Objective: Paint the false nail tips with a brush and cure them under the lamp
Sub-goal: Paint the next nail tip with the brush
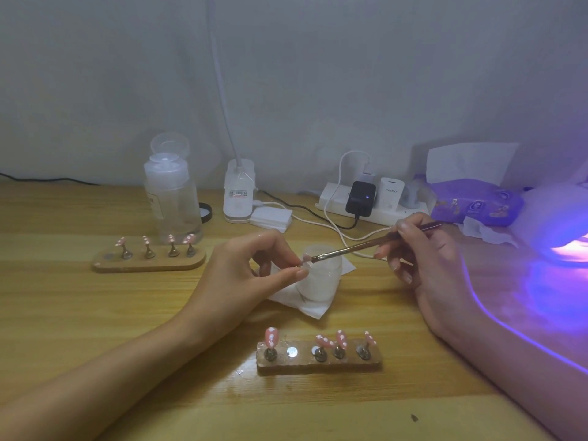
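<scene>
Left grip: the left hand (pixel 254 265) pinches one small pink tip (pixel 305 258) between thumb and fingers.
Right grip: the right hand (pixel 426 259) holds the brush (pixel 359 246) like a pen, and its hairs touch the tip.
Where the tip is: up in the air, just over the white jar (pixel 321 281), well apart from the lamp (pixel 553 221).
Other tips: four stand on the near holder (pixel 318 364), which has one bare spot. Four more stand on the far holder (pixel 149 264).
Slip: the tip is tiny and held by its edge. A hard push from the brush could pop it out, and it might drop into the jar or onto the tabletop (pixel 95 313).
Smudge: the fingers sit very close to the wet part. If they slide up, they may smear the paint.
Too much paint: a full brush could flood the tip and run onto the fingers.
Knock: the right arm passes close by the near holder. A low move toward the lamp could tip the painted ones over.
Cable: a glowing cable (pixel 509 332) lies beside the right arm and could snag it.
Lamp: it glows purple already. Paint left on the brush may go hard if the brush rests near that light.
</scene>
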`<state>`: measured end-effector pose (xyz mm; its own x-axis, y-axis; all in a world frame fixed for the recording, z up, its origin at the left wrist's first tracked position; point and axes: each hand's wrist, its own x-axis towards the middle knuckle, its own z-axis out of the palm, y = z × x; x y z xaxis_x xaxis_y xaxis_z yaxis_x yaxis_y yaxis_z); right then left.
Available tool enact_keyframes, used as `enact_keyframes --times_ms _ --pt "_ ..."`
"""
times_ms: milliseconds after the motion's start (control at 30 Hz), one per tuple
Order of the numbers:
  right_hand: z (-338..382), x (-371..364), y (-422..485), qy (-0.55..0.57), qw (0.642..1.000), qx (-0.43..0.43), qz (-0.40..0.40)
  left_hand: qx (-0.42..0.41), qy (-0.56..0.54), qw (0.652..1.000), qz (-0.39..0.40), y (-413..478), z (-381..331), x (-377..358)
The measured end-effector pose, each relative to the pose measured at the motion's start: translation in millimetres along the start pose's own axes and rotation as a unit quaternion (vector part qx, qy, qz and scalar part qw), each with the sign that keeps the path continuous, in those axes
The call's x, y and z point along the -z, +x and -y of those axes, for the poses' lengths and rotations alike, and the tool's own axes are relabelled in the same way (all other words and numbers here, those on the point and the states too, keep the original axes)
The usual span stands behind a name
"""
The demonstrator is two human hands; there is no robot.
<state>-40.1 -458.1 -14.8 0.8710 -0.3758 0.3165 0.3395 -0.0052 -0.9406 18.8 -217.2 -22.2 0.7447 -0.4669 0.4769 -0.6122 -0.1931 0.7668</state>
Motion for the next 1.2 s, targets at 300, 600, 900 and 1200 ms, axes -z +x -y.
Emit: enact_keyframes --times_ms 300,600,900,1200 --pt "26 -11 2 -0.105 0.978 0.141 0.110 -0.003 0.002 1.000 -0.020 1 4 0" --pt "21 -10 2 -0.109 0.984 0.074 0.123 0.007 -0.037 0.999 -0.011 3 2 -1" --pt "0 4 7 0.039 0.997 -0.060 -0.027 0.011 -0.035 0.999 -0.014 2 3 -1" --pt "3 1 4 0.064 0.997 -0.036 -0.001 0.012 -0.013 1.000 -0.009 1 4 0"
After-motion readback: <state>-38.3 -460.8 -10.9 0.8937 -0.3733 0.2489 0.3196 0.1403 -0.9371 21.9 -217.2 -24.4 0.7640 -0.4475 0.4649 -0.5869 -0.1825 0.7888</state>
